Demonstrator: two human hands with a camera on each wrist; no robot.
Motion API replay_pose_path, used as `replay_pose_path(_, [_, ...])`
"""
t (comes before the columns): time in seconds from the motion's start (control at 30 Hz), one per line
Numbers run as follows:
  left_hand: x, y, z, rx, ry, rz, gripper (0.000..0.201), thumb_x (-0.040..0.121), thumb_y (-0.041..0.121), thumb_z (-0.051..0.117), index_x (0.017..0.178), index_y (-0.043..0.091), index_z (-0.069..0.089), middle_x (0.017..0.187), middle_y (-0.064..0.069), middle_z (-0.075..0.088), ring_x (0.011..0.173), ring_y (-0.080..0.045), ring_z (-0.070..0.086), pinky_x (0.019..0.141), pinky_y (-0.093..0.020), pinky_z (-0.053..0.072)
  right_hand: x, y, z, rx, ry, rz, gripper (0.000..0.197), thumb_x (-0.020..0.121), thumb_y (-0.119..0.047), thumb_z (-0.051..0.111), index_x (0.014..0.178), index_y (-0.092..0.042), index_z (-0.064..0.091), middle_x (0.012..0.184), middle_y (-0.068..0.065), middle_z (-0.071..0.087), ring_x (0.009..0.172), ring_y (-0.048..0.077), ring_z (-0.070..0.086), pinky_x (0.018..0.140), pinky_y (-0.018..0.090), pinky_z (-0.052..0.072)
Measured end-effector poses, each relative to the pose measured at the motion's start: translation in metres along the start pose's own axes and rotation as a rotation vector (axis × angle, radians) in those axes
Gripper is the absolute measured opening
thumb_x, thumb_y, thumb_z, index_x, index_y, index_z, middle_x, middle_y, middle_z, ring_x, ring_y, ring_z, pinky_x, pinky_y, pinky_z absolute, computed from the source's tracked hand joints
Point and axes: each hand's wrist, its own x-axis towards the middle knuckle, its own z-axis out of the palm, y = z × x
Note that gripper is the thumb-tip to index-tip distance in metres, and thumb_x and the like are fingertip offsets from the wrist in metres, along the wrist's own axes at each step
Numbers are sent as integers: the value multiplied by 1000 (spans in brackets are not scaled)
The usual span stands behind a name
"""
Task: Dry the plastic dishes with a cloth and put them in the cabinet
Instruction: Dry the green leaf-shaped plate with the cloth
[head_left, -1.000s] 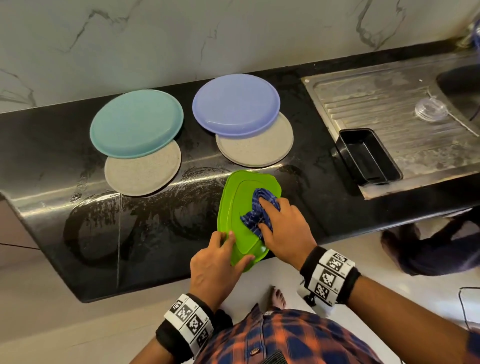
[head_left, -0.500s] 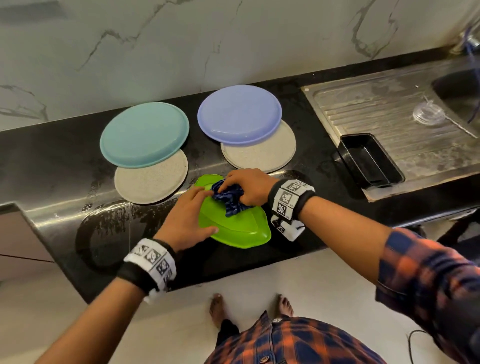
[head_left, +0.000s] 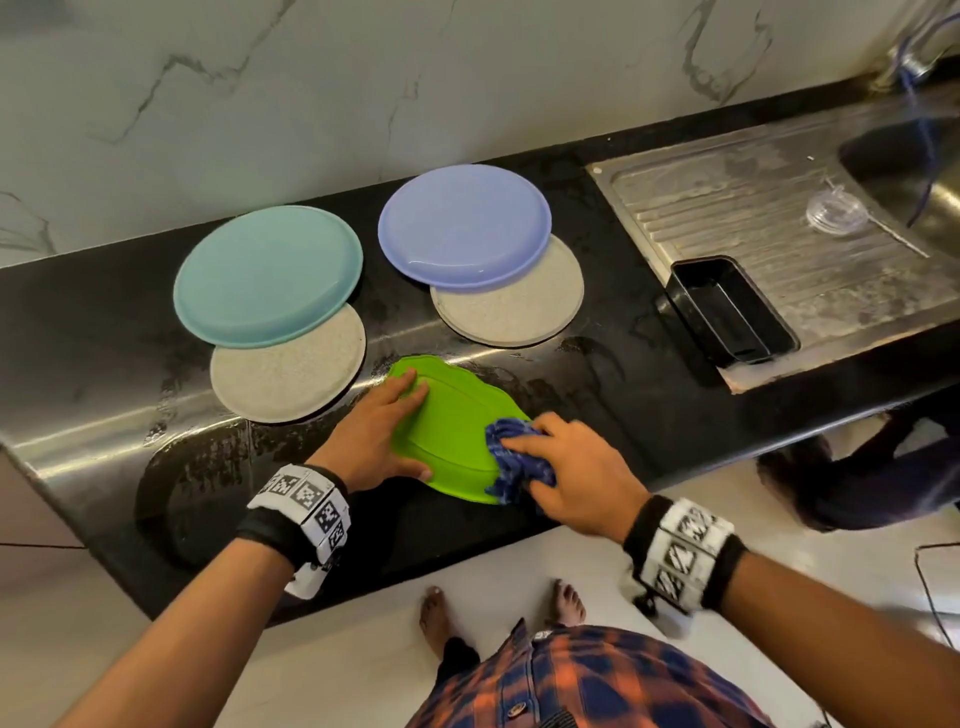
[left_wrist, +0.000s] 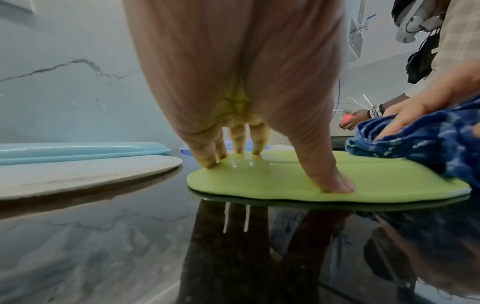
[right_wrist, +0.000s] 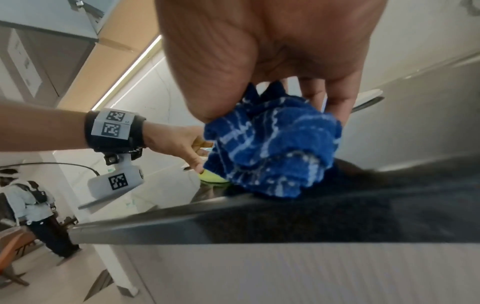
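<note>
While the left hand (head_left: 382, 434) pressed flat, fingers straight, on the green plate (head_left: 457, 441) near the counter (head_left: 104, 415) edge, the right hand (head_left: 566, 467) clutched the blue cloth (head_left: 511, 457) against its right rim. Behind lay the teal plate (head_left: 267, 275) and purple plate (head_left: 465, 226).

Bare black counter (head_left: 104, 364) left of green plate (head_left: 457, 431), open for approach. Behind it, grey plates (head_left: 291, 369) under teal plate (head_left: 267, 275) and purple plate (head_left: 465, 223) block. Black tray (head_left: 727, 312) on drainboard (head_left: 779, 218) to the right, well apart.

A kitchen: black stone countertop (head_left: 597, 332), steel sink (head_left: 779, 208), marble backsplash (head_left: 311, 78).
</note>
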Motion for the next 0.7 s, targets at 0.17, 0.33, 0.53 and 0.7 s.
replay_pose_path(0.17, [1,0,0,-8,7,-13,124,53,47,93,155,19,28,164,1,15,151,-19,15,121,-28,9,8,-11,-3,-4,2,50,52,83,-33,52,134,-39,59,125,-6,51,102,24,51,84,38,50])
replay_pose_path(0.33, [1,-1,0,-36,17,-20,126,50,46,95,154,18,30,164,0,18,150,-20,19,121,-28,11,73,-13,-14,59,-53,68,53,77,-25,62,128,-39,65,118,-1,57,108,30,58,93,38,49])
replay_pose_path(0.53, [5,-1,0,-7,-4,-48,128,48,49,95,155,20,30,164,-1,17,149,-25,20,122,-36,15,65,-16,-10,43,-44,65,53,82,-34,57,135,-39,58,120,-1,55,104,31,57,90,40,49])
replay_pose_path(0.7, [4,-1,0,-24,3,-50,131,47,50,95,155,21,28,164,2,18,149,-22,20,123,-37,16,-5,-5,3,-1,-7,77,52,87,-39,55,139,-40,52,121,-9,49,98,20,48,83,35,47])
